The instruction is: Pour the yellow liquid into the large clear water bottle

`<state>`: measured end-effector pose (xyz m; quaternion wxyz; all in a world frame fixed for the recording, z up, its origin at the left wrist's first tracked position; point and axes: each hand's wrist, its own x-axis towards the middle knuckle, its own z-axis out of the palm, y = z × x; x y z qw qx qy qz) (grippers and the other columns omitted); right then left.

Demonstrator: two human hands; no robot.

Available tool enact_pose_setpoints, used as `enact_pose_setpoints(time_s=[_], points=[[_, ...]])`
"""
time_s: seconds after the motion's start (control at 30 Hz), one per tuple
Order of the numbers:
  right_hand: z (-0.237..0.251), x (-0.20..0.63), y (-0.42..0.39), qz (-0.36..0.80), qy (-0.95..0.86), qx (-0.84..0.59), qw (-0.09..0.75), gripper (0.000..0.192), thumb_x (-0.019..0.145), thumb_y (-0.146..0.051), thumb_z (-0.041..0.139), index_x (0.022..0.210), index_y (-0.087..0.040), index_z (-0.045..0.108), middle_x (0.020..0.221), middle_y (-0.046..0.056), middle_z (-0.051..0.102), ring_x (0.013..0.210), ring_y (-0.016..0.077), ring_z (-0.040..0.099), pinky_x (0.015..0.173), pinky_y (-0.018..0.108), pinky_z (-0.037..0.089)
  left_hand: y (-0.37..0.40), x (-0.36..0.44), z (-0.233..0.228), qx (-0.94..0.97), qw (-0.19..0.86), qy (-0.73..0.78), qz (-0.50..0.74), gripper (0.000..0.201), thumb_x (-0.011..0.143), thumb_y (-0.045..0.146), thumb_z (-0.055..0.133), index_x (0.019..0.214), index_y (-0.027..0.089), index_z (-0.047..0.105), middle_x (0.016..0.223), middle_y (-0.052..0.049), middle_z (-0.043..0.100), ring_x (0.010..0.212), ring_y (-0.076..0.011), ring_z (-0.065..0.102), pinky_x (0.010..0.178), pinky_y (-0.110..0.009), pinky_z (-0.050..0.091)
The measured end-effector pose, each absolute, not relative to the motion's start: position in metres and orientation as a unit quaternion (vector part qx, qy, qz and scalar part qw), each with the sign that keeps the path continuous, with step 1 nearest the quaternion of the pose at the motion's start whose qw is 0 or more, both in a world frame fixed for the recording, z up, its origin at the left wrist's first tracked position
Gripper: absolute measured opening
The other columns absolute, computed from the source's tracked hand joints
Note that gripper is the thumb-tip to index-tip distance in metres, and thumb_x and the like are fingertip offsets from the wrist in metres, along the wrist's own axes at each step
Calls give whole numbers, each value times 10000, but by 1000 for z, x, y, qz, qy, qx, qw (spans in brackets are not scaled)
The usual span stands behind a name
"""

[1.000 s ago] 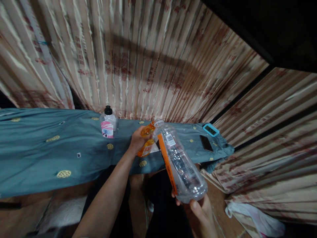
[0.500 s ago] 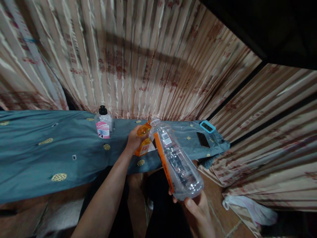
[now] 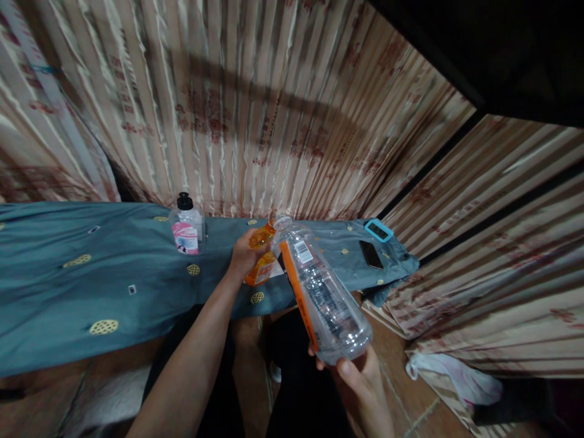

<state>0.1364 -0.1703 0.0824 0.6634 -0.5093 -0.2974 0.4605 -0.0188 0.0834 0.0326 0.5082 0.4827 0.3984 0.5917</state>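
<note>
A: Nearest first. Right hand (image 3: pixel 360 389), low in view, fingers closed round the base of a clear plastic bottle (image 3: pixel 326 292). Bottle tilted, open neck pointing away and down toward the left hand.

B: And the left hand (image 3: pixel 241 255)?

A: Further out, over the edge of the teal cloth (image 3: pixel 91 274). It is wrapped round a small orange bottle (image 3: pixel 261 258), whose mouth touches, or nearly touches, the neck of the clear one.

B: Handling?

A: The clear bottle looks near empty, so light, I'd judge. Thin wall, likely to dent under a squeeze; the ribbed middle or the base gives the surest grip. The orange label band is smooth and could slip. The small one is stiffer for its size and fits one palm.

B: Beyond the hands?

A: Left of the left hand, a bottle with a black cap and pink label (image 3: pixel 186 228) stands upright. To the right, a dark phone (image 3: pixel 370 254) and a blue-framed device (image 3: pixel 378 230) lie flat. The striped curtain (image 3: pixel 274 109) is behind.

B: Unclear?

A: The bottle mouths overlap, so I can't tell whether liquid is passing. The left palm hides most of the orange bottle. The label print is unreadable.
</note>
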Motion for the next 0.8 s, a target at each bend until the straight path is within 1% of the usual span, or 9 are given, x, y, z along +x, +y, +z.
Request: enact_pose_setpoints(time_s=[0.13,0.37,0.6,0.8], points=[[84,135,-170,461,-292,-506,668,563,591,-544,955,946,-210,674,755,48,778,642,159,694,635,250,536,83,-18,34,476,518,393,592,482,494,438,833,864,183,658,761,6,720,692,-185,663,655,-285,521],[81,136,-170,454,-300,-513,664,606,604,-556,943,1017,-202,677,780,59,784,640,153,671,631,248,530,82,-17,34,474,523,393,589,494,488,447,840,856,182,644,732,15,700,655,-171,643,622,-275,506],[84,135,-171,450,-306,-515,662,550,609,-574,933,943,-208,693,772,48,787,641,141,684,651,227,527,82,-17,34,469,534,384,590,493,492,429,841,873,179,654,761,6,717,672,-177,658,637,-276,510],[86,134,-171,451,-299,-516,664,554,601,-566,940,945,-207,695,765,49,788,628,141,675,645,231,520,82,-17,33,466,537,379,593,521,480,429,856,892,173,667,777,0,727,684,-181,664,648,-279,509]])
